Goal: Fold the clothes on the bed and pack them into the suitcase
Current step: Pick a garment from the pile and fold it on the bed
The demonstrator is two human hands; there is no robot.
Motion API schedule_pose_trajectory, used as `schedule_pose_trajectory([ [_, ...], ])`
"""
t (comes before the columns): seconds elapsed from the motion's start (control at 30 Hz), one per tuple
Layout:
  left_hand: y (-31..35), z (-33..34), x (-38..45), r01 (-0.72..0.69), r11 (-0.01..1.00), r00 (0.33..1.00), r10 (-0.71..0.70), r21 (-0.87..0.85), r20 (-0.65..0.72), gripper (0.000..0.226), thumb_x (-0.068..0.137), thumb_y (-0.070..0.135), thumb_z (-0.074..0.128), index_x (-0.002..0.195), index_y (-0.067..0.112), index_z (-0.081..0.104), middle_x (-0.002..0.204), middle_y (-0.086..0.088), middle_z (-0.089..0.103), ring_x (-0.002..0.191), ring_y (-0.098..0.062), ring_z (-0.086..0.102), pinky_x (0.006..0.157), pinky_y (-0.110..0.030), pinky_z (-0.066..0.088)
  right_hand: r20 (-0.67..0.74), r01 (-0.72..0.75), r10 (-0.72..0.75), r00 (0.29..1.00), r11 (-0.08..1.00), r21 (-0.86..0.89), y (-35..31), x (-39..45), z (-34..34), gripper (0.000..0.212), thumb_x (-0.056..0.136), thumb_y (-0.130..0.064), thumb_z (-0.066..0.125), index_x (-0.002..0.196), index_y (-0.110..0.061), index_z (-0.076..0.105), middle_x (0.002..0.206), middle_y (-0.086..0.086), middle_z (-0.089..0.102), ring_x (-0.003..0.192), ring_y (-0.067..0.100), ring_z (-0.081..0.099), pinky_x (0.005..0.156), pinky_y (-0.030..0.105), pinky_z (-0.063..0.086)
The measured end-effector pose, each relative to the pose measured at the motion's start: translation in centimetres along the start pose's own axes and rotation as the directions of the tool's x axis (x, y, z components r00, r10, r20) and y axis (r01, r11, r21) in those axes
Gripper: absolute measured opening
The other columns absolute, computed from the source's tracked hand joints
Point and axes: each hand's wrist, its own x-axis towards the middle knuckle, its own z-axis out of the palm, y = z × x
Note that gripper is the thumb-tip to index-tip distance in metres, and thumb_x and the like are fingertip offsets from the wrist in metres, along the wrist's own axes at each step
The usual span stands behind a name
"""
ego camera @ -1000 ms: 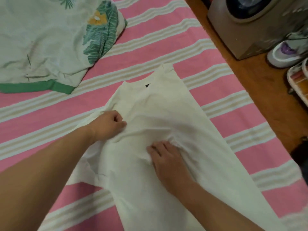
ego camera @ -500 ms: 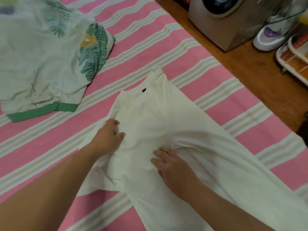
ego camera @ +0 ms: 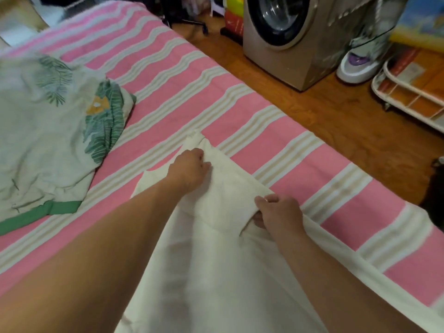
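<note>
I see both bare hands on a cream T-shirt [ego camera: 216, 260] spread over the pink-and-beige striped bedsheet [ego camera: 264, 131]. My left hand [ego camera: 189, 170], at centre frame, grips the shirt near its collar end, fingers curled into the cloth. My right hand [ego camera: 278, 213], toward 4 o'clock of the left, pinches a folded edge of the shirt along its right side. At 9 o'clock lies a pale leaf-print garment with a green hem [ego camera: 48, 145], apart from the shirt. At 1 o'clock, on the wooden floor [ego camera: 336, 116], stands a front-loading washing machine [ego camera: 288, 37].
</note>
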Motion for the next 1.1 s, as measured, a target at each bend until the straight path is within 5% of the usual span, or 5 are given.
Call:
schedule_pose_trajectory([
  [0.3,0.7,1.2,2.9,0.069,0.995,0.979,-0.081,-0.068,-0.185,0.024,0.096,0.025,0.059,0.118,0.018,0.063,0.116,-0.007,0.058,0.106,-0.031,0.060,0.091,-0.045,0.052,-0.061,0.302,-0.356,0.932,0.861,-0.410,-1.4,-0.1,-0.8,0.019,0.097,-0.014,0.060,0.115,-0.016,0.061,0.102,-0.001,0.064,0.098,0.022,0.059,0.081,0.030,0.044],
  [0.47,0.8,0.4,4.9,0.119,0.991,0.917,-0.136,-0.068,-0.374,0.039,0.099,0.035,0.057,0.128,0.010,0.051,0.127,-0.012,0.054,0.115,-0.034,0.054,0.094,-0.047,0.045,0.111,0.549,-0.659,0.744,0.507,-0.664,0.6,0.9,-0.1,0.031,0.086,-0.009,0.069,0.116,-0.012,0.061,0.099,0.005,0.055,0.086,0.026,0.056,0.071,0.038,0.051],
  [0.77,-0.4,-1.8,10.1,0.266,0.907,0.924,-0.337,-0.327,-0.181,0.018,0.097,0.021,0.054,0.089,0.009,0.066,0.091,-0.010,0.069,0.090,-0.033,0.068,0.079,-0.038,0.057,-0.020,0.648,-0.822,0.569,0.463,-0.605,4.8,4.0,0.7,0.028,0.092,-0.007,0.063,0.119,-0.007,0.069,0.097,0.009,0.057,0.087,0.026,0.055,0.075,0.037,0.047],
  [0.93,2.4,1.9,3.3,-0.114,0.988,0.798,0.152,0.100,-0.583,0.035,0.102,0.031,0.050,0.130,0.011,0.055,0.136,-0.014,0.048,0.124,-0.033,0.045,0.104,-0.044,0.035,-0.024,0.654,-0.819,0.574,0.476,-0.588,5.0,4.7,0.8,0.030,0.087,-0.007,0.066,0.118,-0.006,0.070,0.098,0.011,0.058,0.089,0.027,0.055,0.078,0.036,0.046],
  [1.1,0.9,10.2,-8.4,-0.338,0.910,0.904,0.385,0.241,-0.187,0.058,0.106,0.048,0.032,0.152,0.015,0.040,0.159,-0.016,0.034,0.148,-0.038,0.028,0.118,-0.053,0.027,0.019,0.645,-0.768,0.640,0.524,-0.556,4.1,4.4,0.3,0.032,0.086,-0.009,0.067,0.118,-0.006,0.070,0.101,0.010,0.059,0.092,0.026,0.057,0.081,0.039,0.052],
])
